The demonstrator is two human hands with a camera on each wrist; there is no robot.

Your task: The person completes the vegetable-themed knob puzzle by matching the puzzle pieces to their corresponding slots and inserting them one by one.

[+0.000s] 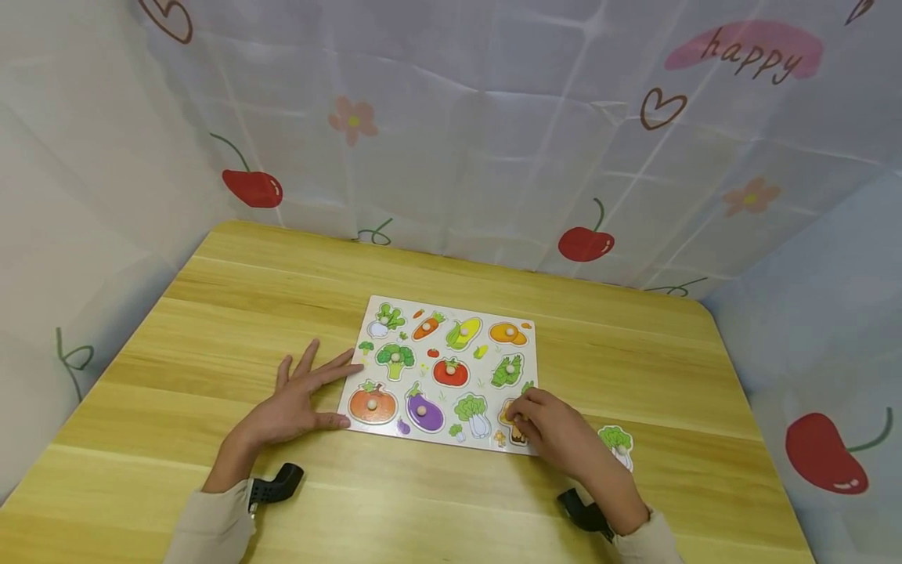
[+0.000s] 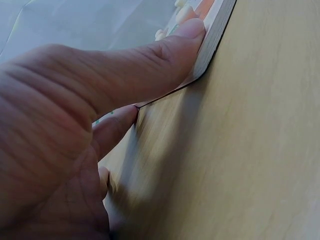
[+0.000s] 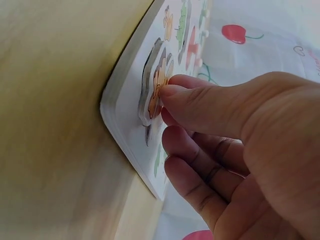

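A white wooden vegetable puzzle board [image 1: 451, 335] lies flat on the table. My left hand [image 1: 290, 401] is spread at its left side, thumb and fingertips resting on the edge. At the lower right corner my right hand [image 1: 564, 439] pinches a brown mushroom puzzle piece [image 3: 154, 102] between thumb and fingers. In the right wrist view that piece sits tilted, partly raised from the board surface; its knob is hidden by the fingertips. Beside the right wrist lies a loose leafy green-and-white vegetable piece [image 1: 615, 439] with a knob, partly covered by the arm.
Knobbed pieces sit in the board, among them a tomato [image 1: 449, 376], an eggplant [image 1: 426, 415] and a pumpkin [image 1: 373, 404]. A knobless leafy green picture [image 1: 470, 409] shows in the bottom row. Behind the wooden table [image 1: 282, 274] hangs a printed curtain [image 1: 451, 157].
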